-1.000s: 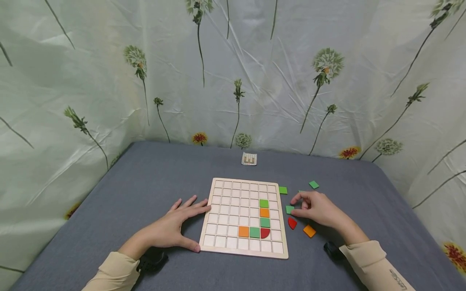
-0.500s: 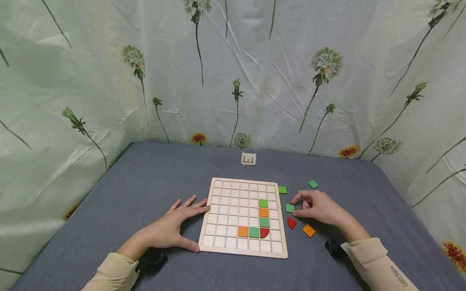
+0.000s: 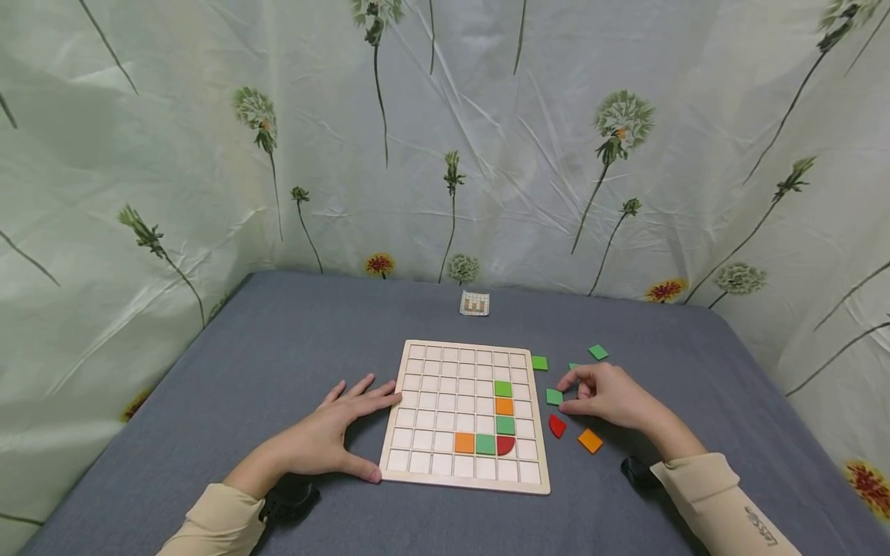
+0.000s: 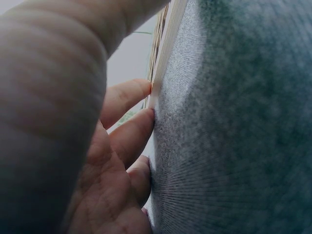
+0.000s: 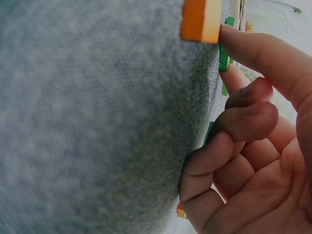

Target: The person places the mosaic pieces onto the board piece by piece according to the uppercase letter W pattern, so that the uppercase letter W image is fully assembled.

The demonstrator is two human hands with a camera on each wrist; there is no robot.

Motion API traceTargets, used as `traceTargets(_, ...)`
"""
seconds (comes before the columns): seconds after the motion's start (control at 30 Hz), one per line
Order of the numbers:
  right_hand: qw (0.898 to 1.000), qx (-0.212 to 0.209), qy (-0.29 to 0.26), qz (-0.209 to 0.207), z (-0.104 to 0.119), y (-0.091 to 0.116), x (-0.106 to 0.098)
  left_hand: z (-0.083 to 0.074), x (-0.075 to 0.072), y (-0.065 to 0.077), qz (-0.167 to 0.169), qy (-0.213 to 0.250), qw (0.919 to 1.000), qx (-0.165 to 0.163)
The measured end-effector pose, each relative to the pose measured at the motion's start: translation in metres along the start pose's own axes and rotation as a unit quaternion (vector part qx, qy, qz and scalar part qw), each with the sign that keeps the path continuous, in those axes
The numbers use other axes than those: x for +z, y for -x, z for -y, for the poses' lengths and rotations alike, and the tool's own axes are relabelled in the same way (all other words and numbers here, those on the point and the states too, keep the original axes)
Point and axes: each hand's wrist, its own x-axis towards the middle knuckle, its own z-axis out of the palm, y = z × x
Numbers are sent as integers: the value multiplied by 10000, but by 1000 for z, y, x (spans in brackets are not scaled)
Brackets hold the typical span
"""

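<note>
A flat square green tile [image 3: 554, 397] lies on the desk just beside the right edge of the board. The person's right hand [image 3: 612, 398] pinches it lightly, thumb tip at the near side and index fingertip at the far side, the other fingers curled in toward the palm; how firm the hold is, I cannot tell.

Near that hand lie a red quarter-circle tile [image 3: 557, 425] and, closer to the wrist, a square orange tile [image 3: 589, 441]. A light-green square tile [image 3: 539, 363] sits against the board's right edge, another green square [image 3: 598, 352] lies farther off, and a sliver of a green piece [image 3: 573, 366] shows behind the index finger.

The pale wooden grid board [image 3: 443, 421] carries six tiles in an L: light green, orange and green down to a red quarter-circle at the corner, then green and orange leftward. The left hand [image 3: 330, 428] is spread, its fingertips touching the board's left edge and its thumb at the near left corner.

Beyond the board, a small printed card [image 3: 475, 303] lies near the far side of the grey-blue cloth-covered desk [image 3: 313, 324]. A pale flower-printed curtain [image 3: 514, 177] hangs behind.
</note>
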Motion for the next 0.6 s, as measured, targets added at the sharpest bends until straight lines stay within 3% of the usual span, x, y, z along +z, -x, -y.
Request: traceTargets(0.6, 9998, 181, 111, -67, 4, -1, -3, -1, 0, 1, 2, 29, 10000, 45)
